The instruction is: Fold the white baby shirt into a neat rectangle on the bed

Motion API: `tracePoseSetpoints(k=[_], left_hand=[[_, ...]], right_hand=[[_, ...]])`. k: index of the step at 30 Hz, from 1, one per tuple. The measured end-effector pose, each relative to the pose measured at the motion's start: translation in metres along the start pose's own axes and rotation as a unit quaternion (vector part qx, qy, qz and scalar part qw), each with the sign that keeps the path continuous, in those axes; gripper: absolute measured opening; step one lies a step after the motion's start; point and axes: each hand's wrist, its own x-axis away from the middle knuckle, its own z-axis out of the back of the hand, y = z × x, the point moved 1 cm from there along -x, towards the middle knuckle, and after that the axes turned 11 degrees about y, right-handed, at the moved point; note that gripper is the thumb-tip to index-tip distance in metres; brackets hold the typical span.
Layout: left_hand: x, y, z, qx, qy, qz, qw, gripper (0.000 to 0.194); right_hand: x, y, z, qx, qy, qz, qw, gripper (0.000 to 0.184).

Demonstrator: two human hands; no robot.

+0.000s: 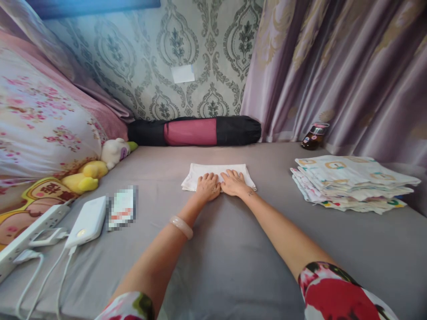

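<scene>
A white folded cloth (218,169) lies flat on the grey sheet (213,249) in front of me. My left hand (208,186) rests palm down on its near edge, left of the middle. Beside it, almost touching, my right hand (233,182) lies palm down with the fingers spread on the cloth. Neither hand grips anything that I can see. Off to the right sits a stack of folded printed cloths (347,178), apart from both hands.
A power strip (43,231), a white power bank (87,222) with cables and a blurred-out packet (122,208) lie at the left. Plush toys (115,152) line the pillow side. A black and pink roll bag (190,132) is along the wall; a dark jar (314,137) stands back right.
</scene>
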Motion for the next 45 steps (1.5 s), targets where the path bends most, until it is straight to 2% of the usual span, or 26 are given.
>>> tracePoseSetpoints(k=[3,6,8,11,17,30,35,42,45], left_hand=[[-0.013,-0.007,0.002,-0.003,0.007,0.007,1.0,0.032],[-0.027,-0.017,-0.003,-0.005,0.028,0.009,1.0,0.036],[-0.034,-0.022,-0.01,-0.007,0.037,0.003,0.999,0.042],[-0.039,-0.028,-0.021,-0.01,0.02,-0.006,1.0,0.049],[-0.038,-0.03,-0.031,0.013,-0.026,-0.004,1.0,0.051],[-0.036,-0.027,-0.022,0.018,-0.038,0.008,0.999,0.055],[-0.038,-0.026,-0.02,0.027,-0.065,0.016,0.997,0.053],[-0.037,-0.029,-0.027,0.014,-0.04,0.015,0.999,0.053],[-0.035,-0.029,-0.027,-0.011,-0.002,0.056,0.998,0.058]], right_hand=[[-0.009,-0.005,0.003,0.011,0.049,-0.006,0.999,0.037],[-0.019,-0.007,0.0,-0.001,0.088,0.003,0.996,0.043],[-0.025,-0.007,-0.006,-0.015,0.077,0.022,0.997,0.05],[-0.031,-0.004,-0.015,-0.028,0.035,0.047,0.998,0.058],[-0.033,0.001,-0.022,-0.056,-0.008,0.038,0.998,0.059],[-0.033,0.002,-0.025,-0.055,-0.006,0.029,0.998,0.06],[-0.039,0.003,-0.022,-0.042,-0.018,0.032,0.998,0.058],[-0.036,0.004,-0.022,-0.035,0.021,0.038,0.998,0.055],[-0.031,0.003,-0.025,-0.033,0.061,0.022,0.997,0.054]])
